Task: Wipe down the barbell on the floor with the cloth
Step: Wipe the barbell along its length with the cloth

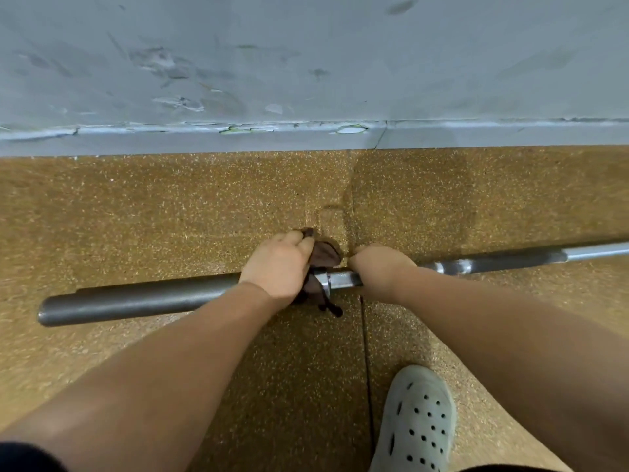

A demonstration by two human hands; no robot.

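A grey steel barbell [143, 299] lies across the speckled brown floor, its thick sleeve ending at the left and its thinner shaft running off the right edge. My left hand [277, 265] presses a dark brown cloth [323, 255] around the bar at the collar where sleeve meets shaft. A corner of the cloth hangs below the bar. My right hand [381, 269] is closed around the bare shaft just right of the collar, a short gap from the left hand.
A scuffed grey wall [306, 63] with a chipped skirting runs along the back, a little beyond the bar. A foot in a pale perforated clog [417, 424] stands on the floor at the lower right. A dark seam in the floor runs from the bar toward me.
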